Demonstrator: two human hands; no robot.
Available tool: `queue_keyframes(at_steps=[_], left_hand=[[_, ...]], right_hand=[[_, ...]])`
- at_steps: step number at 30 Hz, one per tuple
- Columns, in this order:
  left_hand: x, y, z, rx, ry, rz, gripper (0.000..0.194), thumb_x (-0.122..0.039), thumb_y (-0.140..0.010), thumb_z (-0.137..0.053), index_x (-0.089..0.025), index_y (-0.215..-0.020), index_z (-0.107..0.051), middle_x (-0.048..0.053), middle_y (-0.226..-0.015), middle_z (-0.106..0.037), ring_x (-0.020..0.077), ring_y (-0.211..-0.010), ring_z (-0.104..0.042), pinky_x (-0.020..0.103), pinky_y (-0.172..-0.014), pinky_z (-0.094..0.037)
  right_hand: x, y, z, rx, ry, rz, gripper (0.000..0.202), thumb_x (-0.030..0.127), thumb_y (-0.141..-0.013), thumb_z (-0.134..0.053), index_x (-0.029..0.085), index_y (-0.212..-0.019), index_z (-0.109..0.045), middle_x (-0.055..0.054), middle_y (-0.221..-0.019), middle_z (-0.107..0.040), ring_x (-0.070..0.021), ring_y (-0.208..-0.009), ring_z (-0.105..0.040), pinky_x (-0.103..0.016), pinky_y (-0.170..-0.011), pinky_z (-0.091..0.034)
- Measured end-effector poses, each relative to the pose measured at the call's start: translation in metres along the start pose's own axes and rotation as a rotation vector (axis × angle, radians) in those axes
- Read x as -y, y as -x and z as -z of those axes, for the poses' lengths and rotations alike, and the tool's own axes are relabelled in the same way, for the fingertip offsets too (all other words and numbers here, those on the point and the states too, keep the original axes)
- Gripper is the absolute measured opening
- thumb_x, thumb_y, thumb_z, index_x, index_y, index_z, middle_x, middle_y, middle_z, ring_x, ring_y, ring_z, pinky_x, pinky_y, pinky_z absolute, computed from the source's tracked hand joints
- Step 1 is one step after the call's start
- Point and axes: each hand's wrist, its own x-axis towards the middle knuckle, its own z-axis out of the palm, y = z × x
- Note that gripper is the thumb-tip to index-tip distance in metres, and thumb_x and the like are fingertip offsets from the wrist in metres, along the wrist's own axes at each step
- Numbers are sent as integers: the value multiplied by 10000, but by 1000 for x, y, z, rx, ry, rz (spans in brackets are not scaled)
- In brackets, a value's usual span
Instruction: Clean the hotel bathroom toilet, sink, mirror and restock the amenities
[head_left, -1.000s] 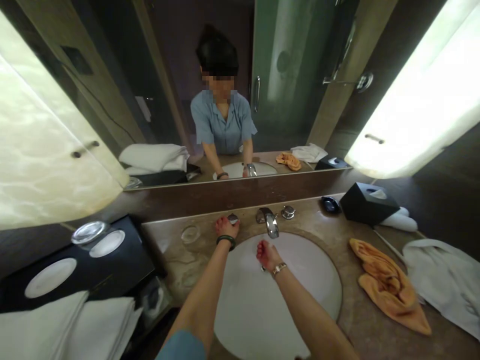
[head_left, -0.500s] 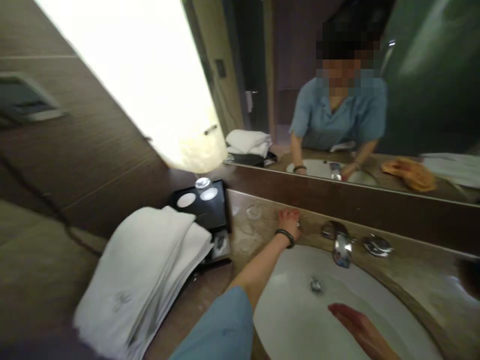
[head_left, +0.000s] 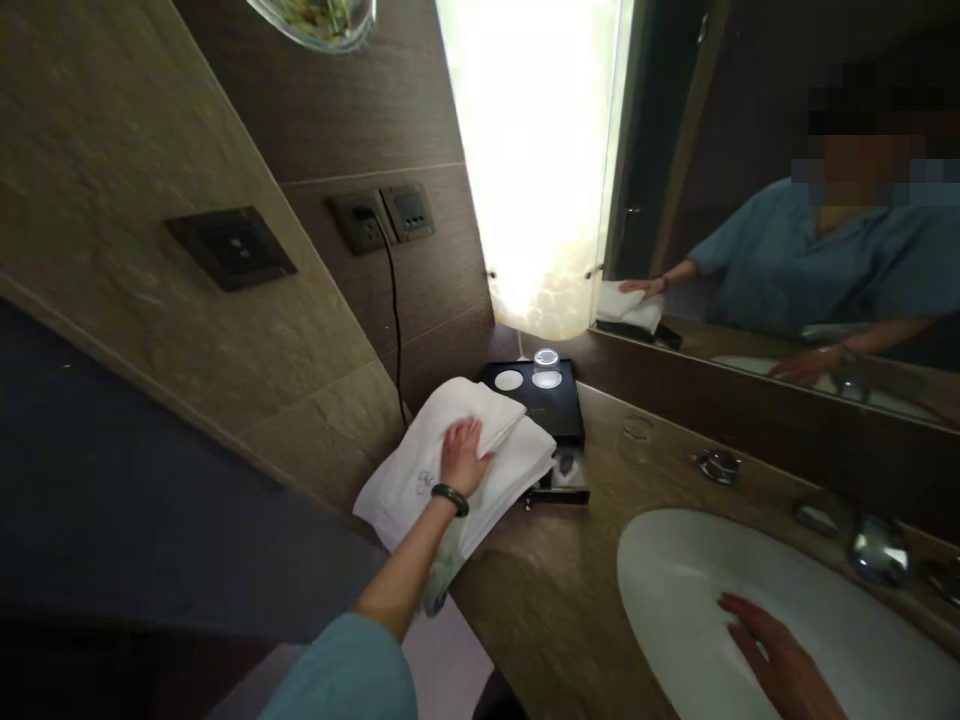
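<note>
My left hand (head_left: 463, 457) lies flat on top of the folded white towels (head_left: 501, 485), its fingers stretched out. A dark bangle (head_left: 450, 498) circles that wrist. Over the white oval sink (head_left: 675, 560) hovers my right hand (head_left: 776, 650), holding nothing, with the thumb apart from the fingers. The towels rest at the counter's left corner, partly over a black tray box (head_left: 551, 415). Chrome taps are set behind the basin: a round handle (head_left: 718, 466) and the spout (head_left: 879, 548).
A clear glass (head_left: 637, 430) stands on the stone counter (head_left: 570, 570) near the mirror (head_left: 739, 200). A black cord (head_left: 395, 310) hangs from the wall socket (head_left: 360, 222) behind the towels. The lit lamp (head_left: 540, 170) glows in the corner.
My left hand has left the tap handle at the back of the sink and moved left onto the towels. The view has turned left. My right hand stays over the sink.
</note>
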Motion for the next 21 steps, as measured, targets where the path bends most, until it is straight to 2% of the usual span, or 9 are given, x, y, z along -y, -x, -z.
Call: queue_keyframes(at_steps=[3,7,9,11,13,15,17,19,21], left_hand=[[23,-28,22,6,157,-20,291,-187,-707,-681,-146,-990,-734,160,-1112,-752,343,-1116,-658,519,-1058,-492],[44,-44,82,-6,419,28,393,-380,-772,-637,-116,-1057,-696,126,-1023,-756,261,-925,-693,410,-874,-572],[43,-34,117,-5,670,150,529,-497,-721,-726,-114,-1083,-682,92,-981,-755,235,-864,-685,366,-819,-571],[30,-12,143,43,864,230,605,-550,-669,-800,-128,-1087,-681,72,-982,-755,230,-872,-684,340,-812,-564],[8,16,153,162,907,164,588,-571,-721,-784,-160,-1128,-677,72,-1064,-753,242,-953,-691,341,-854,-564],[-15,43,151,240,866,-30,588,-582,-753,-762,-188,-1178,-660,79,-1182,-727,263,-1081,-676,366,-953,-554],[-33,59,146,227,799,-233,592,-561,-754,-771,-204,-1206,-634,74,-1230,-698,272,-1151,-654,399,-1035,-530],[-41,62,149,107,751,-362,548,-534,-759,-774,-224,-1188,-632,43,-1181,-697,266,-1114,-663,429,-1038,-538],[-37,54,165,-31,684,-385,497,-498,-773,-766,-270,-1198,-643,1,-1187,-692,273,-1110,-656,476,-1050,-534]], right_hand=[[78,-25,-17,-19,-81,36,475,597,-921,-477,251,-996,-794,-127,-1127,-770,-340,-1019,-748,-579,-912,-623],[198,-54,-36,-103,-243,-36,433,557,-952,-504,229,-1052,-767,-141,-1184,-746,-314,-1128,-703,-546,-1035,-556],[261,-62,-49,-76,-419,-102,424,536,-969,-509,230,-1173,-722,-138,-1260,-713,-296,-1201,-666,-513,-1074,-530],[322,-65,-61,13,-646,-105,521,535,-978,-535,245,-1409,-567,-134,-1424,-616,-282,-1319,-588,-497,-1113,-493],[375,-67,-68,103,-822,-27,668,564,-954,-595,250,-1518,-422,-132,-1509,-534,-281,-1369,-538,-488,-1132,-471],[414,-72,-65,80,-902,68,667,589,-933,-625,234,-1472,-456,-114,-1468,-562,-262,-1312,-566,-452,-1128,-474],[440,-82,-53,-44,-927,133,560,588,-935,-620,211,-1343,-549,-80,-1344,-637,-218,-1200,-606,-389,-1100,-496],[461,-94,-40,-145,-940,167,510,574,-928,-630,185,-1253,-581,-48,-1225,-678,-181,-1121,-618,-333,-1065,-514],[483,-111,-38,-124,-987,200,555,622,-922,-596,152,-1218,-580,-31,-1149,-689,-157,-1051,-634,-301,-999,-537]])
